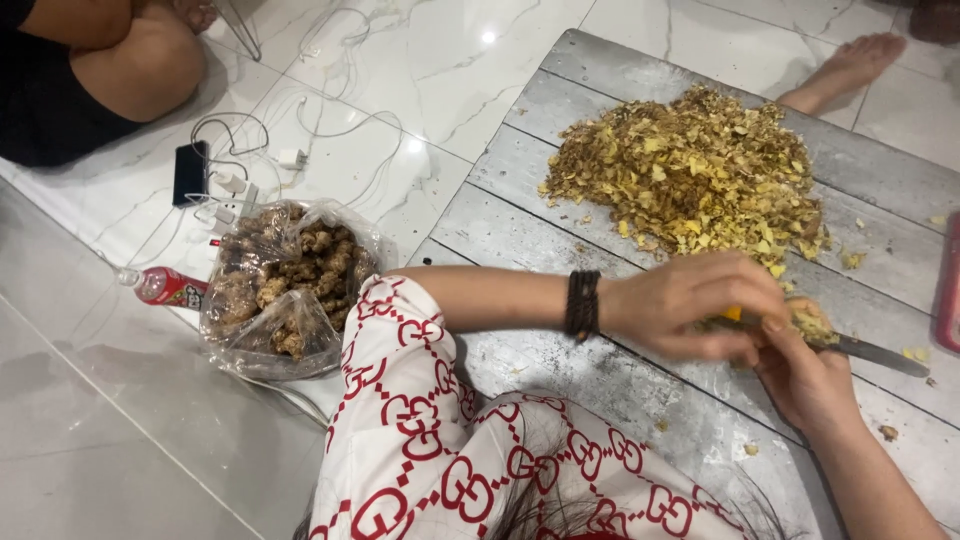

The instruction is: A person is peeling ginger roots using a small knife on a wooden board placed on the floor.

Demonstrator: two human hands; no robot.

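Two packages are seen on the white floor at the left: a clear plastic bag, slumped open and filled with knobbly brown roots, and just beside it a small bottle lying on its side, wrapped in a red label with a clear cap end. A dark flat phone with white cables is laid above them. On the grey wooden board a heap of yellow peelings is piled. A piece of root is pinched between the curled fingers of the left hand and the right hand. A knife is gripped by the right hand, its blade lying just beneath the root and pointing right.
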